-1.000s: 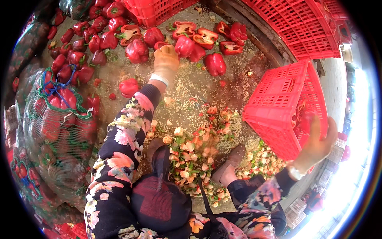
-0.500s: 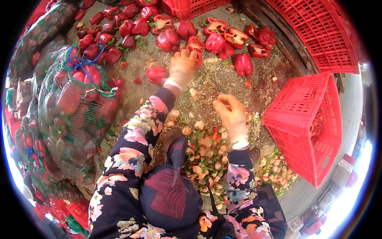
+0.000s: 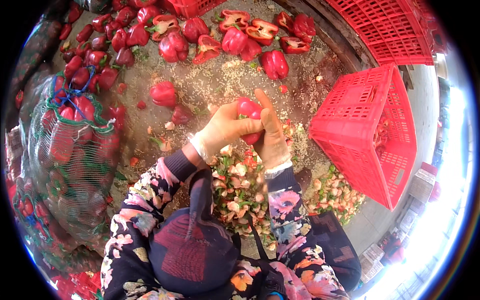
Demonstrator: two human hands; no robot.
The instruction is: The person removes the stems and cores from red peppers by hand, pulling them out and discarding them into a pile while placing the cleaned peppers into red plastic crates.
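Note:
In the middle of the view my gloved left hand (image 3: 222,130) is closed on a red pepper (image 3: 248,107), its thumb across it. My gloved right hand (image 3: 272,140) grips the pepper from the right, with a finger raised along its side. Below them lies a pile of pepper cores (image 3: 235,192) on seed-strewn concrete (image 3: 320,70). Up and to the left, a whole red pepper (image 3: 162,93) lies by itself. Farther up are whole and halved peppers (image 3: 262,31), several showing pale insides.
On the left stand green mesh sacks (image 3: 70,165) of peppers, one with blue cord. A tipped red crate (image 3: 350,125) with pepper pieces is at the right, more red crates (image 3: 380,30) above. A second heap of cores (image 3: 335,197) lies near my feet.
My left hand has come down from among the upper peppers with a pepper. My right hand has moved in from the crate on the right and now grips that pepper too.

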